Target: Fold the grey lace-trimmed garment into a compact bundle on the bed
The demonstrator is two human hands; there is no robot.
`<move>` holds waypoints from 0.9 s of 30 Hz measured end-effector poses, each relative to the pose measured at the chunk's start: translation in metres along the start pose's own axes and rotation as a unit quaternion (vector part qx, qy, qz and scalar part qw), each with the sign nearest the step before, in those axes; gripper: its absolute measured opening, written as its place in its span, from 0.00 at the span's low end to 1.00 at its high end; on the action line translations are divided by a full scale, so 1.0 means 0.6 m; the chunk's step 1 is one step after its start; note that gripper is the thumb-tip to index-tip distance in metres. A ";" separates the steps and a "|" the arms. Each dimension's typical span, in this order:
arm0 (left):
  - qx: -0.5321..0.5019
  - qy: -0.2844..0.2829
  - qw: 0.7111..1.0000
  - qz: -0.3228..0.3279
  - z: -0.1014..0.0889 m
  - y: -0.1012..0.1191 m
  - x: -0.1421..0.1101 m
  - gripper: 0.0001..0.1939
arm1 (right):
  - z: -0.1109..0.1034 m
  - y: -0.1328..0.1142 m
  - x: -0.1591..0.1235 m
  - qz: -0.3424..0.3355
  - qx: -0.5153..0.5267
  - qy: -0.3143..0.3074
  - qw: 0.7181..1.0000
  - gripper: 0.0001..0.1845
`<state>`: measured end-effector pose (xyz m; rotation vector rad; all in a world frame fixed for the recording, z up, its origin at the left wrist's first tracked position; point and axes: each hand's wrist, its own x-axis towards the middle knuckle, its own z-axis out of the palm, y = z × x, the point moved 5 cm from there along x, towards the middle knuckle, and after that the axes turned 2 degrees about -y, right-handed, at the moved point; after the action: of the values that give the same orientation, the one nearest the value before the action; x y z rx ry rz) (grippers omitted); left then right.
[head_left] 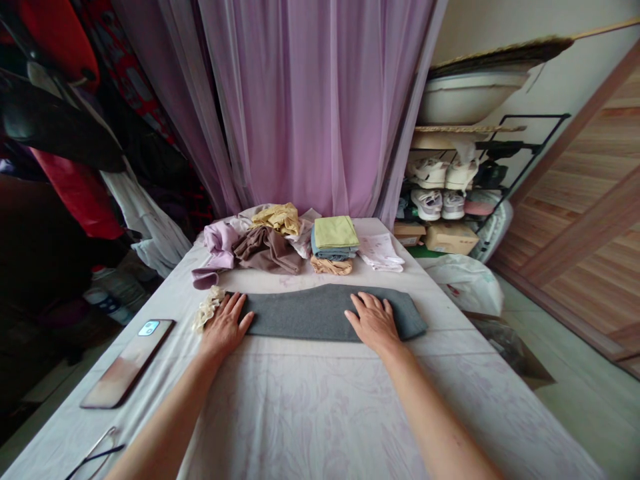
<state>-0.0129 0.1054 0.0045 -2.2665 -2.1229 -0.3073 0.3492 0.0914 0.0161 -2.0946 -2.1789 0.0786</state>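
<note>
Left hand (223, 328) lies flat, thumb spread away from the fingers, on the left end of a folded grey cloth (300, 315), beside a cream frill (207, 309). Right hand (375, 321), fingers spread, rests near the other end, which runs past it toward the right edge of the bench (320, 413). Crosswise under both, the cloth stops just short of the folded stack (334, 241) near the far edge.

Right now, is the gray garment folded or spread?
Folded lengthwise, it seems: the gray garment lies as a long, flat, narrow strip, left hand and right hand on it.
</note>
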 end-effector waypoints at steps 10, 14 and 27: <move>0.003 -0.003 1.000 0.003 0.002 -0.003 0.002 0.32 | 0.008 0.001 0.005 0.027 0.004 -0.027 0.999 0.30; -0.005 0.006 1.000 0.005 0.005 -0.006 0.002 0.31 | 0.013 0.029 0.001 0.065 -0.013 -0.029 0.997 0.32; -0.013 0.009 1.000 -0.002 0.005 -0.005 0.002 0.31 | -0.032 0.052 0.014 0.064 -0.060 0.009 0.996 0.23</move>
<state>-0.0152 0.1072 0.0016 -2.2648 -2.1271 -0.3547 0.3821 0.1004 0.0316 -2.2883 -2.0868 -0.0619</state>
